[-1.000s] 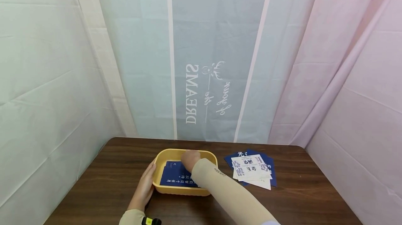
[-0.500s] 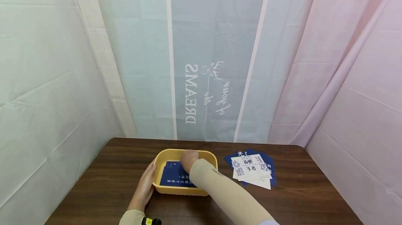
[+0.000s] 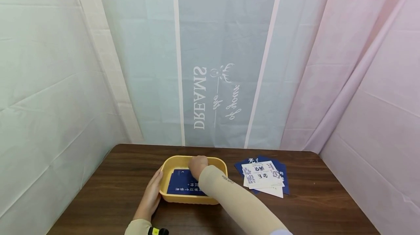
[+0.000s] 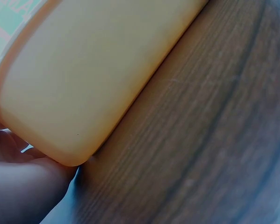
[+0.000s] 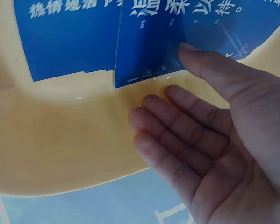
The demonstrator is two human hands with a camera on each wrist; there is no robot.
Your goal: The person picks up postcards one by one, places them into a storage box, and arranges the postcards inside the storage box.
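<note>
A dark wood-grain table (image 3: 315, 205) bears a yellow basin (image 3: 190, 200). Near its right end lie overlapping blue and white cards (image 3: 262, 176).

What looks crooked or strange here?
The pile of cards beside the yellow tray is askew, its corners jutting out at different angles. The lettering on the curtain also looks odd, because it runs sideways. I see nothing spilled.
</note>
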